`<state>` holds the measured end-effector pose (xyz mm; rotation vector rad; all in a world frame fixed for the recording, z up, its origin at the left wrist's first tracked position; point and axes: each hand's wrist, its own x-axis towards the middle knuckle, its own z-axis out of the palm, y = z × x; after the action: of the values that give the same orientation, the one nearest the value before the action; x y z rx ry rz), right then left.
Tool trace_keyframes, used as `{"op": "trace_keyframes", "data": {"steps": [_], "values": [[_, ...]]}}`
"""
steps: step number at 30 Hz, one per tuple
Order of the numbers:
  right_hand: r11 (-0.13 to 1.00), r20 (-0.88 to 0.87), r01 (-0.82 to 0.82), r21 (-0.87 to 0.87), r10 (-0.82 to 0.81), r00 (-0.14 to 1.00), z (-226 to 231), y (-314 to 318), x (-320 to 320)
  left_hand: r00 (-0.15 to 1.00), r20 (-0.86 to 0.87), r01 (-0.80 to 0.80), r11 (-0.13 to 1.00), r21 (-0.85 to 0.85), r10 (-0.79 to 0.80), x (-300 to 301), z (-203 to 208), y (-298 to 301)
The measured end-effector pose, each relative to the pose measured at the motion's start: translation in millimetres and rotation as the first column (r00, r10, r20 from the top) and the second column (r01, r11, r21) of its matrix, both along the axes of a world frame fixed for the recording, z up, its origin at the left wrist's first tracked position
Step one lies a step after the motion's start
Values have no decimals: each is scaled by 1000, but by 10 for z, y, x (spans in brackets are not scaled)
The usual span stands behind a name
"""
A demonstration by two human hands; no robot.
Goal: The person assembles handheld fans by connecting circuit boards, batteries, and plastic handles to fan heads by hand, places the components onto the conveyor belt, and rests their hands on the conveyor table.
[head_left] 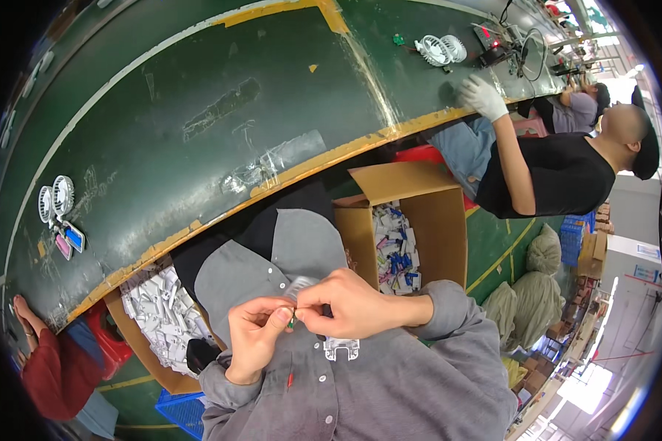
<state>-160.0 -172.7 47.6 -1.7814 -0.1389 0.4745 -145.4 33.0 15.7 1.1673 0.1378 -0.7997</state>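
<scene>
Small part, pinched over my lap.
My left hand (254, 334) and right hand (346, 303) both pinch the part (292, 319), between two boxes (419, 213), below the belt edge (287, 180).

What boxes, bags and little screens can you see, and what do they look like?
Open brown cardboard box: right of the person's chest, holding small blue, white and pink packets.
Second brown cardboard box: lower left under the table edge, full of white pieces.
Blue plastic crate: bottom left on the floor.
Pale green sacks: tied bundles on the floor at right.
Dark device with a red light: on the green table, top right.
</scene>
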Motion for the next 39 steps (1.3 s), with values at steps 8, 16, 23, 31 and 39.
{"op": "trace_keyframes", "data": {"steps": [8, 16, 23, 31, 39], "values": [[941, -379, -50, 335, 183, 907, -72, -20, -34, 978, -39, 208, 975, 74, -206, -37, 85, 161], [999, -82, 41, 24, -38, 996, 2, 22, -174, 976, -148, 137, 979, -151, -160, -83, -55, 44], [948, -474, -60, 314, 211, 855, 2, -70, -50, 943, -242, 177, 961, -213, -228, -138, 12, 139], [994, -89, -111, 0, 111, 990, -43, 36, -134, 948, -281, 106, 980, -170, -151, -210, -58, 118], [988, -31, -155, 9, 155, 987, 65, 5, -167, 929, -230, 241, 946, -218, -289, -169, 10, 145]]}}
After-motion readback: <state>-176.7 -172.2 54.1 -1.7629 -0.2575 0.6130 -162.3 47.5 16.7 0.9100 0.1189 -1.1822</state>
